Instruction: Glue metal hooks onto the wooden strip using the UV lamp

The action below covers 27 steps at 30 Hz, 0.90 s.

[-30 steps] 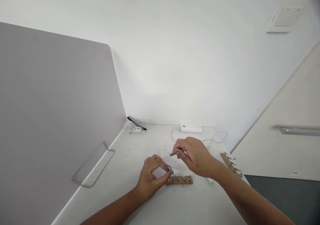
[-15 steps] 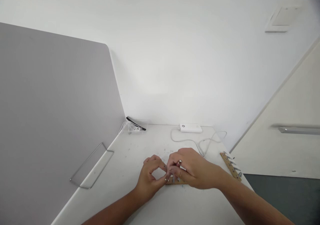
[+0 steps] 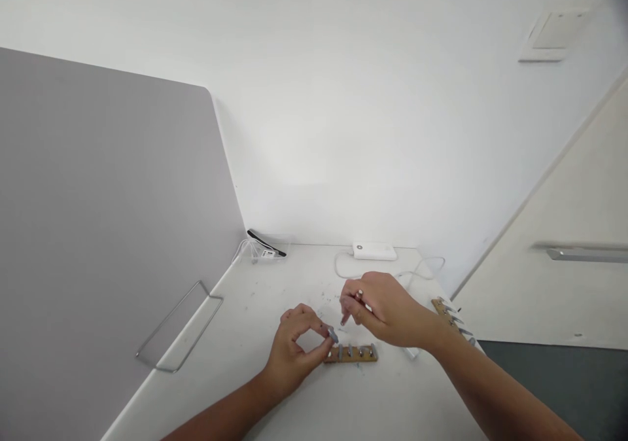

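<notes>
Before us stands a broad white wall (image 3: 343, 114), with a large grey panel (image 3: 108, 205) rising on the left and a pale door front (image 3: 554, 297) carrying a metal handle (image 3: 589, 255) on the right. Below them we have the white desk (image 3: 226, 356), and over it reach our two hands. Our right hand (image 3: 380, 305) has its thumb and fingers pressed together around a slim tool, its tip aimed down. Our left hand (image 3: 290, 341) bends thumb and forefinger into a ring, pinching a small grey piece at their tips. Next in size come two brown strips set with grey pieces: the near strip (image 3: 350, 359) lies just beside the left fingertips, the far strip (image 3: 444, 313) at the desk's right edge, partly behind our right forearm. A white box (image 3: 375, 251) with a cable sits against the wall. Smallest are the slim tool (image 3: 360, 293), its tip near the small grey piece (image 3: 333, 334) but apart from it; that piece appears at the near strip's left end, and we cannot tell whether they touch.
</notes>
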Each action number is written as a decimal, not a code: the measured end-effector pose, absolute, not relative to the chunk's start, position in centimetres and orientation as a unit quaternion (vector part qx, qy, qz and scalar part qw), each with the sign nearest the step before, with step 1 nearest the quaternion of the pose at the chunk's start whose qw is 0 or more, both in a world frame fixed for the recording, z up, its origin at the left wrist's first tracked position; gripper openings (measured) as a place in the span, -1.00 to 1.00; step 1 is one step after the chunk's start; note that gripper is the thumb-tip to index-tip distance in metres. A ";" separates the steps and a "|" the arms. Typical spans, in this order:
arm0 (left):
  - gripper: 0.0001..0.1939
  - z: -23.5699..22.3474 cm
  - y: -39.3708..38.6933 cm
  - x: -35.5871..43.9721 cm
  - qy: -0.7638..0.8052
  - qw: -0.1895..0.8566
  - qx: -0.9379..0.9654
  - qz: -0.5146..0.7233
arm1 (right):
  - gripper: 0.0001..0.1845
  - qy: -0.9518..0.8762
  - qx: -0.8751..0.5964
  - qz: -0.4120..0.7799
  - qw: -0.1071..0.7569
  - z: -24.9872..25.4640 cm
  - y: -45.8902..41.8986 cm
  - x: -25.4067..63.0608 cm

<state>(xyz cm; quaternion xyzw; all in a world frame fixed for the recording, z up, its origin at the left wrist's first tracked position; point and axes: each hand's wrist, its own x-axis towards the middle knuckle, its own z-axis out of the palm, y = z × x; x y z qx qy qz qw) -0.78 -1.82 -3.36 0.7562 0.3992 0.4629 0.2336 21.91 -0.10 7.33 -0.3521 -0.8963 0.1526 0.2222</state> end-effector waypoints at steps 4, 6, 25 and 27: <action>-0.86 -3.4 -1.8 -0.8 0.406 0.230 0.755 0.461 | -0.67 -0.915 -0.291 0.201 0.193 7.6 -1.0 21.2; -0.86 -3.4 -1.8 -0.9 0.407 0.230 0.758 0.454 | -0.70 -0.915 -0.264 0.235 0.192 7.5 -1.4 20.8; -0.85 -3.6 -1.9 -0.8 0.404 0.240 0.756 0.457 | -0.68 -0.912 -0.335 0.136 0.192 7.8 -0.6 22.1; -0.86 -3.5 -1.9 -0.8 0.406 0.239 0.753 0.459 | -0.70 -0.925 -0.295 0.174 0.167 8.1 -1.1 21.8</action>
